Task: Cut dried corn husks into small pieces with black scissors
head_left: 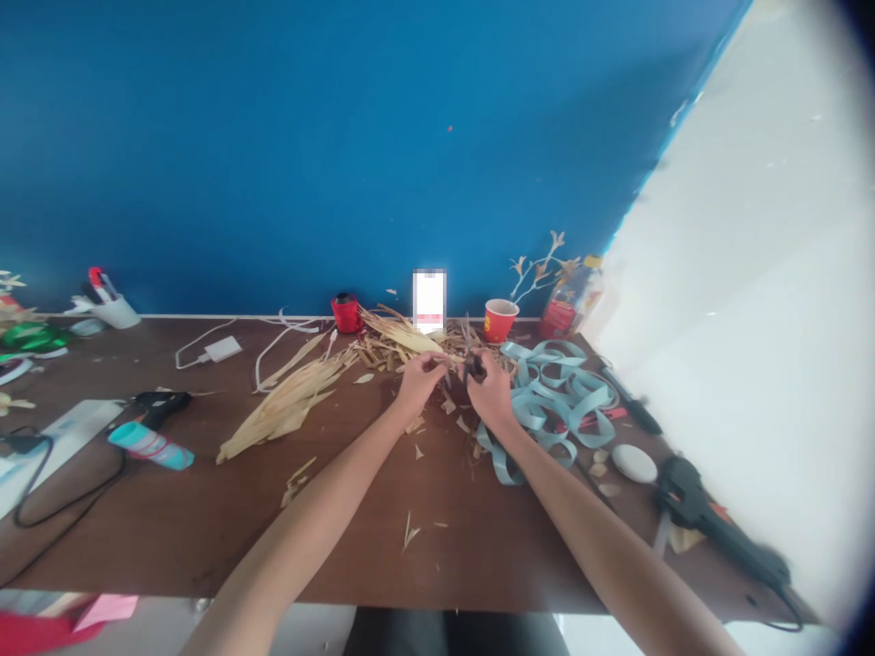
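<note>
My left hand (418, 381) is pinched on a small piece of pale dried husk, mostly hidden by the fingers. Close beside it, my right hand (489, 387) grips dark-handled scissors (468, 335), their blades pointing up and away from me. Both hands are over the middle of the brown table, among small husk scraps. Behind them lies a heap of dried husk strips (403, 335). A larger bundle of dried husks (291, 407) rests left of my left hand. Light blue ribbon (530, 401) sprawls in loops right of my right hand.
At the back stand a lit phone (429, 301), a red cup (501, 321), a red container (346, 313) and a bottle (564, 305). A glue gun (717, 524) lies at right. A blue-and-pink roll (151, 445), power strip (55, 446) and charger (222, 349) are at left.
</note>
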A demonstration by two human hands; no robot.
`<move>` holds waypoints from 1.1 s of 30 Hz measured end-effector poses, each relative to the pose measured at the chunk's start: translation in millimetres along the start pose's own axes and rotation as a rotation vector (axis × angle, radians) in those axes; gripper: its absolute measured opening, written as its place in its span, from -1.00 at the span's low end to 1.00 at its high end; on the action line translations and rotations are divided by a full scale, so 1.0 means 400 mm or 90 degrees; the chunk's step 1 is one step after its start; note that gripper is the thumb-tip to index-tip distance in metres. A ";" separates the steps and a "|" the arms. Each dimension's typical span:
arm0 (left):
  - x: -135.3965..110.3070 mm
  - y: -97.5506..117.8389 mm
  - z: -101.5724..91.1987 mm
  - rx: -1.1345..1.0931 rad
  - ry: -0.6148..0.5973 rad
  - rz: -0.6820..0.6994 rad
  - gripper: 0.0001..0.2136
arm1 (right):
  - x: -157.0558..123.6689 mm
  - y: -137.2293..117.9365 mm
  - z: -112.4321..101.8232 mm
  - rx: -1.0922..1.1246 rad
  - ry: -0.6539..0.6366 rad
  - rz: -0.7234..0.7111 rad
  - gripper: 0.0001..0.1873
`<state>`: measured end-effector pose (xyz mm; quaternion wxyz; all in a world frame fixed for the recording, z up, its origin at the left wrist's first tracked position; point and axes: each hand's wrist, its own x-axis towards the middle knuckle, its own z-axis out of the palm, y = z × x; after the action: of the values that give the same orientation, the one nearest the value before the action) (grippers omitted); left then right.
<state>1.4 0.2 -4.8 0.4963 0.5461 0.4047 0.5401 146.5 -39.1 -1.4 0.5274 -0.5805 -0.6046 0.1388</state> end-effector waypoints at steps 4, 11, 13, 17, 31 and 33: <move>0.000 -0.003 0.001 0.005 -0.032 -0.011 -0.77 | -0.001 -0.010 -0.004 0.035 -0.010 -0.010 -0.58; -0.016 0.026 0.006 0.012 -0.091 0.026 -0.79 | -0.001 -0.011 -0.004 0.096 -0.025 0.021 -0.59; -0.020 0.031 0.007 0.028 -0.104 0.025 -0.78 | 0.000 -0.006 -0.001 0.107 -0.007 0.037 -0.59; -0.018 0.023 0.008 0.053 -0.090 0.020 -0.76 | 0.003 -0.001 0.001 0.092 -0.002 0.047 -0.61; 0.013 -0.007 0.002 -0.162 0.049 -0.067 -0.72 | -0.003 -0.022 0.005 -0.211 -0.166 -0.039 -0.72; 0.015 -0.012 0.003 -0.171 0.047 -0.071 -0.72 | -0.004 -0.024 0.007 -0.238 -0.172 -0.041 -0.69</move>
<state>3.5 6.6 -8.3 0.5790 0.4315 0.3767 0.5803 138.6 -42.1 4.1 0.3288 -0.6246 -0.7034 0.0840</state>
